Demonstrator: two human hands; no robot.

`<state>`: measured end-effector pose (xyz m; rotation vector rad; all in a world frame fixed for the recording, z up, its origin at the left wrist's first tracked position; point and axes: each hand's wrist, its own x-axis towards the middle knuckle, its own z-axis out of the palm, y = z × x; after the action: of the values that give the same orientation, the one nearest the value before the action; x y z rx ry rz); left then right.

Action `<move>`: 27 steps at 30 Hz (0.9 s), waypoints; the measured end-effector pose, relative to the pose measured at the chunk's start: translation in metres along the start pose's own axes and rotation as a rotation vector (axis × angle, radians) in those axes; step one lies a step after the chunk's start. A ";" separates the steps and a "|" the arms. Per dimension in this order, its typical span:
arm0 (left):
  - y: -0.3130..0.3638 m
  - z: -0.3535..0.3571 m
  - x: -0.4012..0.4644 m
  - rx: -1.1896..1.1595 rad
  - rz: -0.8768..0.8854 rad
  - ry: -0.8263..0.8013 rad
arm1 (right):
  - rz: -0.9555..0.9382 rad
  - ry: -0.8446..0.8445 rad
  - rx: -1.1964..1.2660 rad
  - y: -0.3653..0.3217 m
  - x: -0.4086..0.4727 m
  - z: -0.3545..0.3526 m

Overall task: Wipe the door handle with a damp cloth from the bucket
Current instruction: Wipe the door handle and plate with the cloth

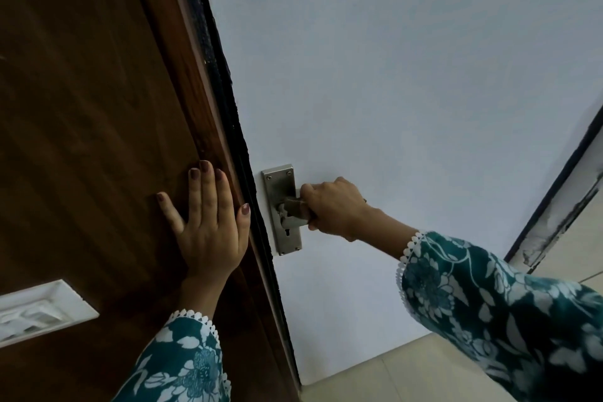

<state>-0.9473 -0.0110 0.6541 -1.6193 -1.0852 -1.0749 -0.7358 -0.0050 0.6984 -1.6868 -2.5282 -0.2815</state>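
Note:
A metal door handle (293, 207) sits on a steel backplate (280, 182) with a keyhole, near the left edge of a white door (391, 75). My right hand (332, 206) is closed around the lever from the right and hides most of it. A dull grey-brown bit shows between my fingers and the plate; I cannot tell whether it is cloth or the lever itself. My left hand (208, 228) lies flat, fingers spread, on the brown wooden panel (81, 108) left of the door edge and holds nothing. No bucket is in view.
A white moulded plate (39, 310) is set into the wooden panel at lower left. Pale floor tiles (391, 375) show below the door. A dark-edged, scuffed frame (554, 206) runs diagonally at the right.

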 end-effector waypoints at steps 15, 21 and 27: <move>0.001 0.001 0.001 -0.001 -0.014 0.001 | 0.673 0.578 1.568 0.019 -0.055 0.075; 0.003 0.001 0.001 -0.004 -0.006 0.001 | 0.569 0.739 2.623 -0.025 -0.034 0.068; 0.005 0.003 0.001 0.023 -0.012 0.004 | 0.643 0.565 2.851 -0.074 -0.011 0.064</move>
<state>-0.9420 -0.0086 0.6536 -1.5931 -1.1023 -1.0697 -0.7983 -0.0299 0.6265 -0.3632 -0.0634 1.5273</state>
